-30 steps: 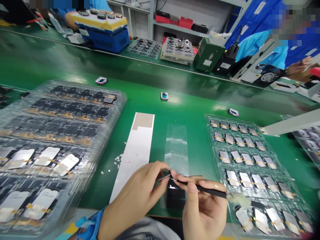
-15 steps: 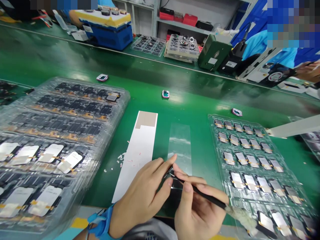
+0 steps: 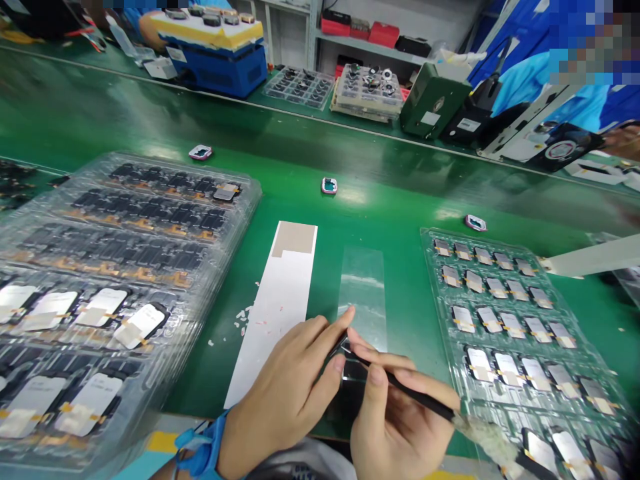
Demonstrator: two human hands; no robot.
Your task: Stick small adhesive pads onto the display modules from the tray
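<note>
My left hand (image 3: pixel 290 393) is closed in a pinch on a small dark flat part (image 3: pixel 343 343) at the near edge of the green table. My right hand (image 3: pixel 395 420) grips black tweezers (image 3: pixel 415 397), whose tips touch that part just right of my left fingertips. The tweezers' rear end is wrapped in pale tape. A clear film strip (image 3: pixel 364 293) lies right behind my fingers. A long white backing sheet (image 3: pixel 280 307) lies to its left, with small white scraps beside it. Much of the part is hidden by my fingers.
A stack of clear trays (image 3: pixel 115 280) with dark screens fills the left. Another clear tray (image 3: pixel 520 340) of small modules lies at the right. Three small pink-rimmed parts (image 3: pixel 329 186) sit on the green belt (image 3: pixel 350 160). Co-workers, a blue box and equipment stand across it.
My hands shifted slightly up and closer together; my left fingers stretched forward over the part. The camera view drifted a little, and the tweezers stayed on the part.
</note>
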